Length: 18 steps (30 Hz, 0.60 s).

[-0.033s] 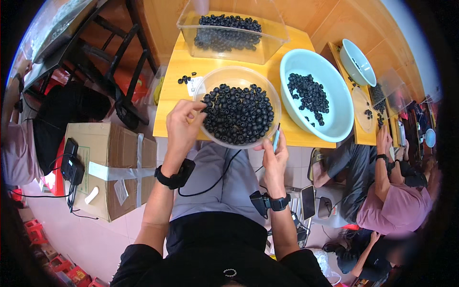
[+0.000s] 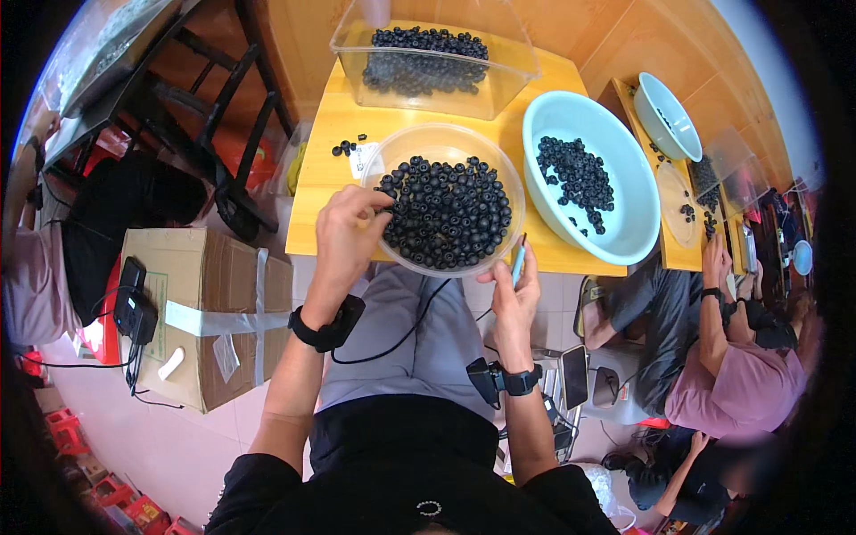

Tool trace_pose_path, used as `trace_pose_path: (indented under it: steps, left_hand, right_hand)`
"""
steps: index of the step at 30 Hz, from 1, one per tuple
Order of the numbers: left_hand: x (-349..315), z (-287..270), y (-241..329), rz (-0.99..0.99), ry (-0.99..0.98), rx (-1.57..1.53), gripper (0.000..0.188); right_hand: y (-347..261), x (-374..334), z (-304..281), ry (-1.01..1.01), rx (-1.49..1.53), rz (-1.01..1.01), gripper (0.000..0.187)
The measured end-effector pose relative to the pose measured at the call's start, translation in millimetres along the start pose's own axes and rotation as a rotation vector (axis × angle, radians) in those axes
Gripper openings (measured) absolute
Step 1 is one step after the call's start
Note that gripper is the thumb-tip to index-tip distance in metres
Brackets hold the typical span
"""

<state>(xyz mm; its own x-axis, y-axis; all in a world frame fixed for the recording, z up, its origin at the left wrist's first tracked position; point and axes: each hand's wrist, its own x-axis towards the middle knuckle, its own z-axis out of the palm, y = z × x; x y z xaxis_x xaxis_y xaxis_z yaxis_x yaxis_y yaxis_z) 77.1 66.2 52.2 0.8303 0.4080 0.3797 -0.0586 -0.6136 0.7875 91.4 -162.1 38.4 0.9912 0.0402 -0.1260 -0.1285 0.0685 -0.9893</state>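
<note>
A shallow clear plastic bowl (image 2: 419, 134) sits at the table's front edge, with a heap of small round black parts (image 2: 446, 209), many showing a hole. My left hand (image 2: 348, 227) is at the bowl's left rim, thumb and fingers pinched together over the parts. Whatever lies between those fingertips is too small to make out. In my right hand (image 2: 513, 299) is a slim light-blue pen-like tool (image 2: 518, 264), its thin dark tip pointing up beside the bowl's lower right rim. The right thumb is close to that rim.
Behind the bowl stands a clear plastic bin (image 2: 428, 102) of black parts. A light-blue basin (image 2: 629, 218) with more is to the right. Several loose parts (image 2: 343, 147) lie on the yellow table (image 2: 312, 205). A taped cardboard box (image 2: 223, 303) stands left; people sit at both sides.
My left hand has shifted slightly right, its fingertips closer over the black parts. My right hand and the light-blue tool have moved very slightly to the right.
</note>
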Motion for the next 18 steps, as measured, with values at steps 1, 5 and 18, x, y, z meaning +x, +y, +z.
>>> trace_pose_path:
  steps: [1,5,18]
  left_hand:
    - [1,2,4,0.074,-0.058,0.02,0.025]
    - [5,9,13,0.21,-0.244,0.182,0.017]
    - [0,-1,27,-0.324,-0.368,-0.859,0.02]
  right_hand:
    - [0,-4,-3,0.044,-0.054,-0.02,0.051]
    - [4,-15,-14,0.062,-0.083,-0.031,0.048]
    - [1,-32,-26,-0.112,-0.188,-0.036,0.031]
